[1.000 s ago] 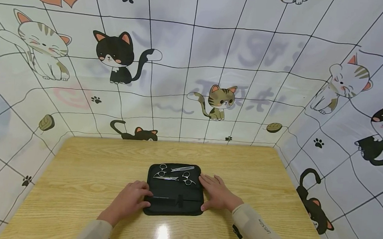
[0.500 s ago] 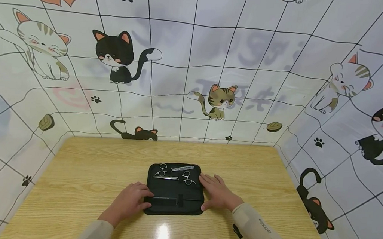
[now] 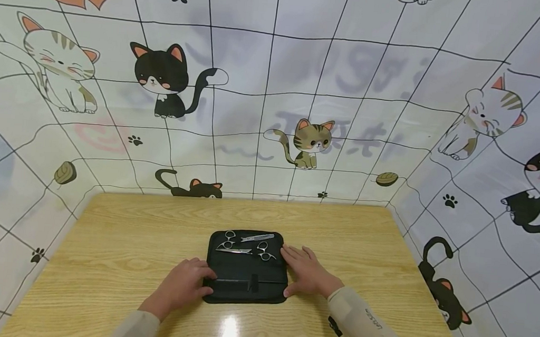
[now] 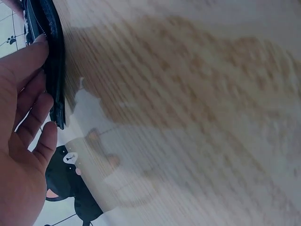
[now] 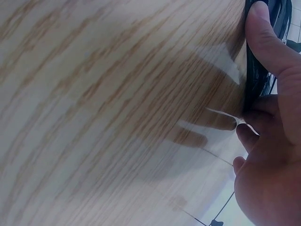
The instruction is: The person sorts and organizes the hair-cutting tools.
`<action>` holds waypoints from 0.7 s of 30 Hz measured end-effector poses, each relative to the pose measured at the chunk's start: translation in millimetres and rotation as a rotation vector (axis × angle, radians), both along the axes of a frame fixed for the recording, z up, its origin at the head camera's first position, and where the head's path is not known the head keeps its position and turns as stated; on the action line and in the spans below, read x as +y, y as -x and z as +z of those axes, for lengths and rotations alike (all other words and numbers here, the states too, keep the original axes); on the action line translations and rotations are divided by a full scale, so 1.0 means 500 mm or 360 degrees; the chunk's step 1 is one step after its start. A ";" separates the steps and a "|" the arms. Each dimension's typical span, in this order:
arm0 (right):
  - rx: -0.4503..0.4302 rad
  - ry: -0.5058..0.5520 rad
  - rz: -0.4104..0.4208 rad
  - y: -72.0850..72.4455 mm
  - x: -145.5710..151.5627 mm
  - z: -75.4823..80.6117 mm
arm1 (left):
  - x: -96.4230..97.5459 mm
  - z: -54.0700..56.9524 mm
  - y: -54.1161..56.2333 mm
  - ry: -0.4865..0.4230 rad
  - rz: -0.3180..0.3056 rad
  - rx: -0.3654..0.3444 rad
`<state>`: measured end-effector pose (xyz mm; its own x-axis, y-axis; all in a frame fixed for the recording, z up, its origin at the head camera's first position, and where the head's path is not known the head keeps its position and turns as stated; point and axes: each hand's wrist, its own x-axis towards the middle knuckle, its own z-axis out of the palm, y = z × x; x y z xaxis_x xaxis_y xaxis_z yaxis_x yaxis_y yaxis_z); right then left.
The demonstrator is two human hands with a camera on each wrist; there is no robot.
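Observation:
An opened black case [image 3: 236,266] lies flat on the table. Two pairs of silver hairdressing scissors [image 3: 257,238] are held in its far half, pointing opposite ways, with finger rings at both ends. Across the near half run a long dark slot and a short strap [image 3: 254,282]. My left hand [image 3: 183,282] touches the case's left edge with thumb and fingertips; in the left wrist view the thumb meets the zipped rim [image 4: 56,61]. At the right edge, my right hand [image 3: 309,275] rests with fingers extended and thumb [image 5: 263,33] against the rim.
The wooden table [image 3: 142,222] reaches back to a white cloth wall [image 3: 238,150] printed with cats and grid lines. More of this cloth [image 3: 486,206] stands along the right side. A bright light reflection shows on the near tabletop.

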<state>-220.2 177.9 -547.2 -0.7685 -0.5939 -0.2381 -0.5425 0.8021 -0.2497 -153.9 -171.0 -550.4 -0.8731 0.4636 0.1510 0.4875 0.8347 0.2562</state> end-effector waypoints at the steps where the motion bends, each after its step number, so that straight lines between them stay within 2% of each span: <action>1: -0.0001 0.0001 -0.0001 0.000 0.000 0.000 | 0.000 0.000 0.000 -0.0007 -0.0002 -0.0001; 10: 0.0006 0.0006 0.0006 0.000 0.001 -0.003 | 0.007 0.000 0.002 0.0041 0.0076 -0.0137; 21: -0.0011 0.0022 0.0001 -0.001 0.002 0.002 | -0.001 0.002 0.000 -0.0077 -0.0010 -0.0050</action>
